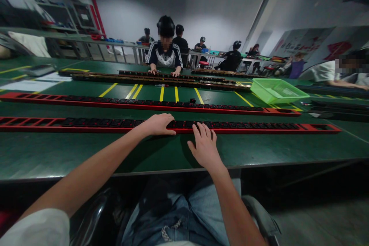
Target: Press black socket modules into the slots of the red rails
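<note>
A long red frame [259,131] lies across the green table in front of me, with a row of black square pieces [236,125] set in it. Over the middle of this frame rests my left hand [157,125], thumb stretched along the near edge and fingers reaching across the black pieces. My right hand [205,144] is a little further right, its fingertips on the black pieces and near edge, fingers spread and thumb apart. Neither hand visibly grasps anything. Behind it, a second red frame [282,112] lies nearly parallel, also carrying black pieces.
One small black piece [192,100] sits beyond the second frame. A green plastic basket [276,90] stands at the right. Long dark strips [201,81] lie farther back, before a person [165,55] across the table. Papers [37,82] lie at the left.
</note>
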